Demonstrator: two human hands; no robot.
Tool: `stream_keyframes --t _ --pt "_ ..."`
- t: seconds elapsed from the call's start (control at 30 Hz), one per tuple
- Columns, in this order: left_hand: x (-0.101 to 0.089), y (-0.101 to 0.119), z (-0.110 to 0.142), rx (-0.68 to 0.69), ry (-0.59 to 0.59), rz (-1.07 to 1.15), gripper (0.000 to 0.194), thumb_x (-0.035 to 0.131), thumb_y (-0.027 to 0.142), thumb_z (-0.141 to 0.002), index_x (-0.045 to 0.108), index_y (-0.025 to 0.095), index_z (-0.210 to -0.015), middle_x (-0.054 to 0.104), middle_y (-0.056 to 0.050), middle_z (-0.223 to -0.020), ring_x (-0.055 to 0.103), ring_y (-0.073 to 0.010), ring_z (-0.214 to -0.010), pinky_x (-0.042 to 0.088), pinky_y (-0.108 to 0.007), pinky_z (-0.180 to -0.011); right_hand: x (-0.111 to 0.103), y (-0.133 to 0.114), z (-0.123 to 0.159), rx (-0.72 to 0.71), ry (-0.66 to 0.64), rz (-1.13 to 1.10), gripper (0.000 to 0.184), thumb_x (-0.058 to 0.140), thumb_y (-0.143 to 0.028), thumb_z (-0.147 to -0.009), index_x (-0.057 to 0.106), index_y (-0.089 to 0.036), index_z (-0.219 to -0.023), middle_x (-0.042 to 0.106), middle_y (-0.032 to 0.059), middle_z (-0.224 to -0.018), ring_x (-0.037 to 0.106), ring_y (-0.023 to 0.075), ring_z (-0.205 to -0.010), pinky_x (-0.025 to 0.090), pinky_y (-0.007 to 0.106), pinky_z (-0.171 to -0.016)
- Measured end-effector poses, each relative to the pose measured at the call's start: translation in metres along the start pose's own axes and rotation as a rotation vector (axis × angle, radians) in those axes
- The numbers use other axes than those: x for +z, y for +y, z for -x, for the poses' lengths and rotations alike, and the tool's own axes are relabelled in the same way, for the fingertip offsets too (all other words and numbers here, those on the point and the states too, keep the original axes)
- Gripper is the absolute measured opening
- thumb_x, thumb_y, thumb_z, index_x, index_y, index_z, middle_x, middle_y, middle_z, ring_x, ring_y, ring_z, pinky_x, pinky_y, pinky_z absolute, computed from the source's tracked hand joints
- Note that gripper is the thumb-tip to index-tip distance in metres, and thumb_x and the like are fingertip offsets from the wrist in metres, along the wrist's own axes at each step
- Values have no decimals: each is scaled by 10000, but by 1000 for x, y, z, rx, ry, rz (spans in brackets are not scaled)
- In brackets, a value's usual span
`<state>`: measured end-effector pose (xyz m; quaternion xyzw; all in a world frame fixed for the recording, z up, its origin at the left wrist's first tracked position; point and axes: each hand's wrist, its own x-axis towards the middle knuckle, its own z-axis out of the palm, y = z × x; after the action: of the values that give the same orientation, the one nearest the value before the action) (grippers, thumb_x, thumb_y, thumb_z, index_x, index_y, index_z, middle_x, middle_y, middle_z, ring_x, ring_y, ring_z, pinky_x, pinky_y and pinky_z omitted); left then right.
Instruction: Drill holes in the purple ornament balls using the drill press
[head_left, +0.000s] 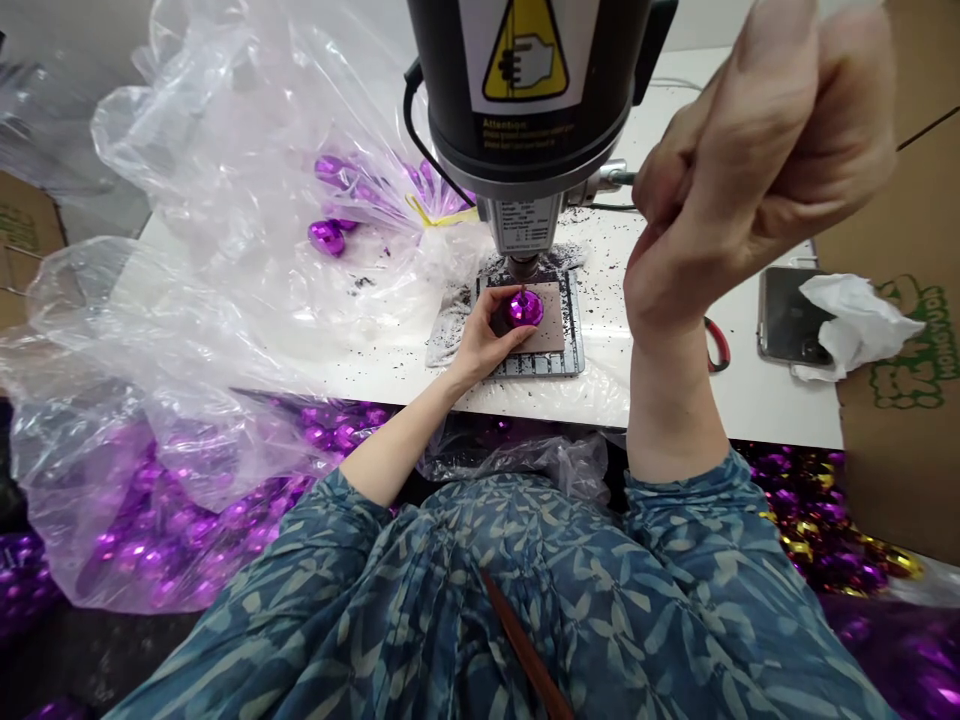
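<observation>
My left hand (486,335) pinches a shiny purple ball (524,307) and holds it on a small brown block (549,330) on the drill press base plate (570,362). The drill bit (523,272) of the bench drill press (529,95) comes down right onto the ball's top. My right hand (750,165) is raised at the right, fist wrapped round the press's feed lever (611,178), whose metal stub shows by the fingers.
Clear plastic bags (187,300) with several purple balls lie at the left and over the table edge. Dark shavings litter the white table (750,400). A phone (787,318) under a crumpled tissue (855,315), red-handled pliers (718,345) and cardboard boxes (907,400) sit right.
</observation>
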<state>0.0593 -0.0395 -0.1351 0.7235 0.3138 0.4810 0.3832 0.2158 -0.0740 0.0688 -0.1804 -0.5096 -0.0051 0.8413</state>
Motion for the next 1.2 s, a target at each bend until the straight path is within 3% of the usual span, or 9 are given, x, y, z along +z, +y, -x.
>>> stream_keyframes --t 0.1,0.2,0.33,0.47,0.7,0.87,1.03,1.1,1.2 --pt "-1 0 0 5 -21 -15 608 823 493 -864 521 257 -1337 656 -118 -1354 658 -259 -1269 536 -452 -1113 0 2 7 5 80 47 379 604 -340 -922 458 -137 -636 199 -47 -570 357 -29 -447 203 226 -549" --pt "-2 0 0 22 -31 -36 607 799 502 -884 503 259 -1356 644 -118 -1370 653 -259 -1276 534 -437 -1107 -2 9 14 17 96 169 496 557 -535 -920 416 -164 -622 123 -32 -596 266 -15 -433 208 219 -496" --pt "-2 0 0 33 -30 -47 605 791 515 -888 503 259 -1354 653 -113 -1356 666 -252 -1260 547 -412 -1085 -6 19 22 -39 88 142 559 535 -537 -976 249 -187 -647 96 -34 -565 144 9 -420 195 239 -448" --pt "-2 0 0 24 -19 -30 611 804 534 -870 521 262 -1338 665 -109 -1337 674 -249 -1253 551 -412 -1082 -14 26 30 -64 82 181 614 536 -592 -969 166 -209 -663 128 -46 -512 152 31 -407 203 272 -424" --pt "-1 -2 0 -3 -9 -46 631 795 585 -858 524 263 -1329 667 -115 -1331 667 -258 -1263 551 -433 -1087 -24 37 45 -153 78 174 659 538 -497 -957 38 -198 -648 127 -36 -410 158 58 -354 176 330 -383" --pt "-1 0 0 -17 -1 -40 639 797 604 -846 533 257 -1313 674 -118 -1325 677 -260 -1246 560 -434 -1075 -25 43 48 -215 99 -20 528 574 -266 -928 166 -191 -601 189 -42 -436 189 70 -395 193 313 -403" --pt "-1 3 0 -19 6 -37 653 799 609 -842 535 242 -1312 676 -130 -1322 678 -260 -1241 558 -437 -1073 -28 41 50 -311 1 -31 490 524 -189 -930 179 -181 -582 190 -48 -427 179 65 -359 199 280 -372" --pt "0 2 -1 -13 5 -34 654 799 608 -842 533 237 -1310 680 -131 -1309 679 -258 -1235 558 -436 -1071 -24 33 44 -284 5 -22 495 523 -177 -939 158 -182 -605 164 -51 -446 179 52 -358 174 261 -376" --pt "1 1 -2 -17 14 -38 644 809 603 -835 537 240 -1293 683 -123 -1302 686 -253 -1217 565 -432 -1059 -9 15 20 -112 59 39 467 532 -129 -944 193 -183 -627 172 -61 -496 231 13 -392 167 230 -467"
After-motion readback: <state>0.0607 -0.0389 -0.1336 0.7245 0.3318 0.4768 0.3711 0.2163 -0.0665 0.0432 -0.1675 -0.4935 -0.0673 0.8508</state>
